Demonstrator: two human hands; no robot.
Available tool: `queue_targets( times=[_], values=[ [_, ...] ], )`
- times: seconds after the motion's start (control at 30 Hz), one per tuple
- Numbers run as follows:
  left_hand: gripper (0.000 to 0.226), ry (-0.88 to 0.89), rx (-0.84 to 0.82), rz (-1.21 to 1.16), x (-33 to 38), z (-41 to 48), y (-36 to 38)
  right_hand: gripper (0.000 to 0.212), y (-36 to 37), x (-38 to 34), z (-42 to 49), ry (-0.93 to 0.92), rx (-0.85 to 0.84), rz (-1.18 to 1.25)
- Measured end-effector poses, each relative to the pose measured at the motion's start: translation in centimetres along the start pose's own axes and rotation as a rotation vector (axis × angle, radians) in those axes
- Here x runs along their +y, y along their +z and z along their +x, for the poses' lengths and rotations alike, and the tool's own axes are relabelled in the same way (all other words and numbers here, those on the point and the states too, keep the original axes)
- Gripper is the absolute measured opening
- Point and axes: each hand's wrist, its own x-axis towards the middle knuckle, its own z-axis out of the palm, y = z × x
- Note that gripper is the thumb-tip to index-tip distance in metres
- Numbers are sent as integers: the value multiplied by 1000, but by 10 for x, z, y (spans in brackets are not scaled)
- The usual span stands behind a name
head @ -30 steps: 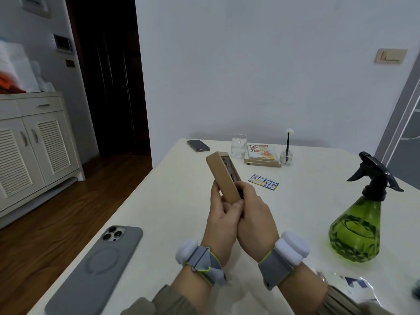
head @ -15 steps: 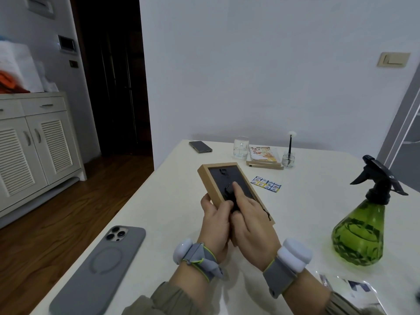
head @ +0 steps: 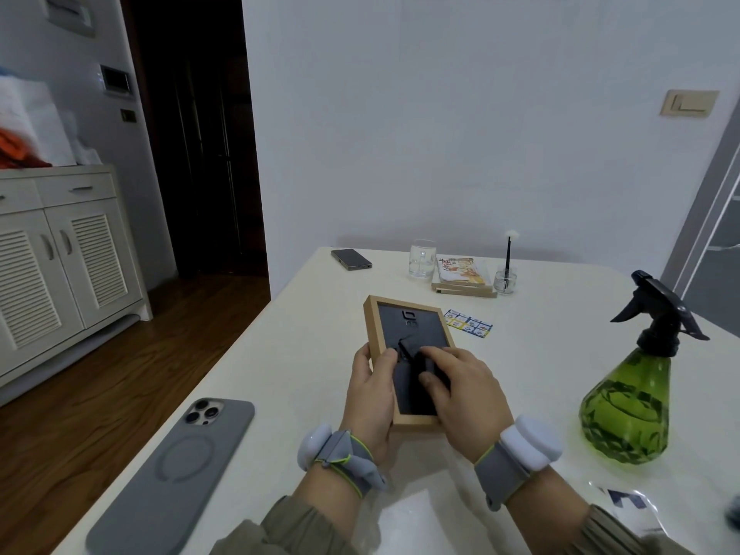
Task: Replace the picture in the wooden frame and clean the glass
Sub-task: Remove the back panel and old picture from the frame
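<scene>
1. Head view, hands: my feed shows the wooden frame [head: 410,328] held back-side up over the middle of the white table [head: 304,338], long axis running away from the person. I cannot tell whether it rests on the tabletop.
2. The left hand [head: 370,394] grips the frame's left edge near its close end, fingers wrapped underneath and thumb lying on the black backing [head: 424,326].
3. The right hand [head: 460,390] covers the lower right part of the backing. Its fingers reach leftward across it and the thumb presses lower down. I cannot tell whether they pinch the small black stand [head: 406,348] or only lie on it.
4. Both wrists carry grey bands with white pods, the left band [head: 340,454] and the right band [head: 516,450].
5. Head view, right side: a green spray bottle [head: 626,406] with a black trigger stands upright, well apart from the frame. A clear plastic sleeve [head: 628,502] lies at the near right edge.
6. Left side: a phone in a grey case [head: 176,470] lies camera-side up near the table's edge.
7. Far end: a dark phone [head: 351,259], a drinking glass [head: 422,258], a flat stack topped by a picture [head: 462,274] and a small jar holding a stick [head: 505,280] sit in a row.
8. A colourful card [head: 468,323] lies just beyond the frame's far right corner.
</scene>
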Motion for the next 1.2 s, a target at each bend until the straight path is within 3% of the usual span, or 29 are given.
queue_targets(
  times=[0.37,0.53,0.6,0.7,0.73,0.9,1.03,1.2],
  values=[
    [31,-11,49,49,-5,4,-4,32,-1,6,2,61,95,78],
    [34,-48,40,38,-3,1,-4,31,-4,3,-4,-12,64,127],
    [34,-49,63,37,0,1,-5,48,-7,-1,-9,-62,23,161],
    [33,-60,83,14,2,2,-8,99,-7,-7,-14,-155,-63,130],
    [34,-62,93,5,3,2,-9,101,-6,-6,-14,-168,-58,122],
    [61,-47,165,71,1,7,-14,66,-5,-3,-12,-165,101,150],
    [58,-55,168,113,1,8,-16,36,-6,-2,-11,-157,255,232],
    [50,-49,158,107,3,8,-15,43,-5,2,-8,-146,251,171]
  ],
)
